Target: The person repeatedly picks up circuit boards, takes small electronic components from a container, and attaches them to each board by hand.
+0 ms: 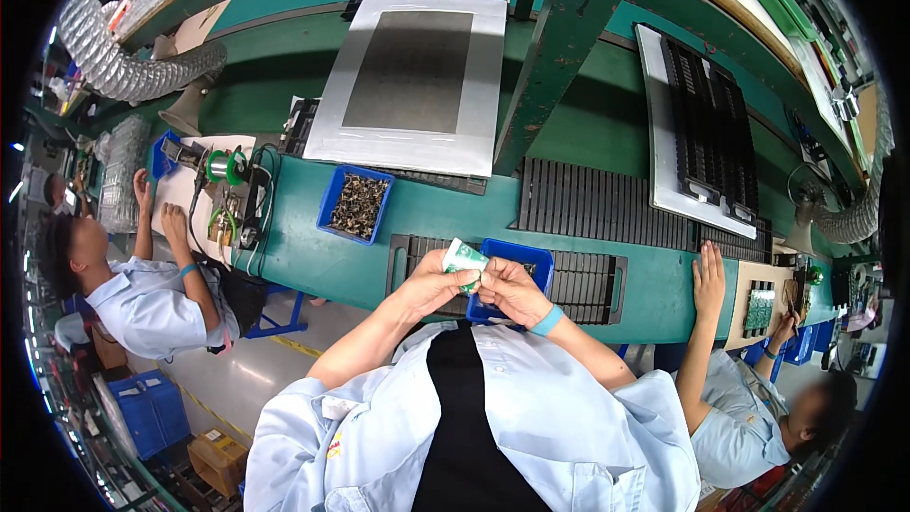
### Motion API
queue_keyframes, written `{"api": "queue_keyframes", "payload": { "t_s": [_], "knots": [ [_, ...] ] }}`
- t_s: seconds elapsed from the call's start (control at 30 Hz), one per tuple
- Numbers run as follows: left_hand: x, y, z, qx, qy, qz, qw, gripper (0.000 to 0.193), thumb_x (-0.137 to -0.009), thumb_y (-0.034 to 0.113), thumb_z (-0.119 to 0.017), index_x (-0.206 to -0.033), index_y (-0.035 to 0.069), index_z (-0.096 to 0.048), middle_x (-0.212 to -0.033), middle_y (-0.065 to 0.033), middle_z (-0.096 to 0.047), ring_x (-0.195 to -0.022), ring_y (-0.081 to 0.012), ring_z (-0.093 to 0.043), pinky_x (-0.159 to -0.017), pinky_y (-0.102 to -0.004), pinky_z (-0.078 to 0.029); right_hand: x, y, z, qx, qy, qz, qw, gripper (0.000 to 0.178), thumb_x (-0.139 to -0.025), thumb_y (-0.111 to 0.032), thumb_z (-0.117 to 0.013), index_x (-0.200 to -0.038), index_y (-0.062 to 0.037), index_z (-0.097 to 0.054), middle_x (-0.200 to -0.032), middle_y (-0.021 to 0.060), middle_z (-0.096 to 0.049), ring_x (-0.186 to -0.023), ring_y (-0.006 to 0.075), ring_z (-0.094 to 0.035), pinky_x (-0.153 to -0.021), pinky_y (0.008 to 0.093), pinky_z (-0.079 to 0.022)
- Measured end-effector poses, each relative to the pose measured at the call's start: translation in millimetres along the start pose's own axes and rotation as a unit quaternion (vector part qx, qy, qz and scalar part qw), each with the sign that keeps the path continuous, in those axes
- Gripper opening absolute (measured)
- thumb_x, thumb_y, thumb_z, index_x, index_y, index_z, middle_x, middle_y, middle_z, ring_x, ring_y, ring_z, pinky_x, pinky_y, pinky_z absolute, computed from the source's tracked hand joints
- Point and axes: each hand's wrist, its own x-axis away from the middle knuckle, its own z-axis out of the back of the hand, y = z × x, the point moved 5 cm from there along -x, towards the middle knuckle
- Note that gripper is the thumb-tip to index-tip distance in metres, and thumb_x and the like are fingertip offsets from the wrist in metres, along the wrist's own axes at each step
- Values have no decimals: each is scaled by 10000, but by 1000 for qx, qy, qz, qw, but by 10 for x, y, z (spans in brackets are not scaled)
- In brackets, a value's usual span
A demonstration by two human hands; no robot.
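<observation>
Just in front of my chest I hold a small green-and-white packet (464, 261), perhaps a soft tube; its exact kind is unclear. The fingers of my left hand (427, 286) are closed on its left side. My right hand (515, 292), with a blue band at the wrist, pinches its right lower edge, so the two hands nearly meet. Behind and below them stands a blue bin (540, 261), partly covered by my right hand; its contents are mostly hidden. Under that bin lies a black slotted tray (588, 286) on the green bench (303, 204).
A blue bin (327, 221) of small dark-and-tan parts stands left of my hands. Farther back are a white board with a grey panel (408, 76), ribbed black trays (607, 204) and a green post (559, 66). People work at both sides, one near a wire spool (226, 166).
</observation>
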Motion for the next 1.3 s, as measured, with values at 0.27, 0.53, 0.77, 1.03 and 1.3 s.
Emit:
{"api": "queue_keyframes", "payload": {
  "t_s": [0.27, 0.53, 0.77, 1.03, 1.3],
  "knots": [
    [248, 1088, 1376, -306, 396, -154, 852, 125, -725, -35, -576, -847, -19, -556, -761, -141, -612, -571, -205, -582, -535, -276, -474, -34, -149, 197, 723, 64, 116, 678, 170, -734, -95, -592, -601, -27, -512, -576, 112, -535, -480, 203, -497, -451, 277, -387],
    [294, 1106, 1325, -699, 468, -196, 504, 135, -790, 69, -501, -846, -51, -529, -676, -168, -578, -549, -343, -549, -559, -409, -433, -13, -11, 88, 887, 14, 179, 425, 117, -693, -80, -540, -624, -6, -481, -592, 146, -535, -483, 303, -515, -460, 383, -400],
    [158, 680, 626, -573, 339, -200, 719, 113, -804, 54, -470, -839, -44, -513, -592, -104, -576, -509, -240, -569, -496, -337, -430, 91, -187, 253, 849, 113, 214, 470, 103, -699, -80, -536, -641, -15, -480, -604, 148, -532, -474, 305, -509, -460, 388, -406],
    [96, 490, 391, -535, 279, -147, 784, 123, -822, 77, -487, -855, -39, -512, -629, -103, -580, -579, -202, -613, -519, -298, -449, 76, -190, 195, 865, 102, 199, 449, 116, -693, -101, -551, -669, -1, -497, -599, 156, -532, -458, 322, -500, -446, 384, -411],
    [91, 386, 370, -478, 258, -129, 830, 102, -830, 54, -477, -858, -37, -513, -663, -88, -566, -595, -177, -612, -539, -259, -454, -218, -62, 102, 875, 88, 145, 454, 101, -662, -86, -547, -627, 4, -519, -567, 164, -550, -467, 328, -529, -443, 373, -426]
  ]
}}
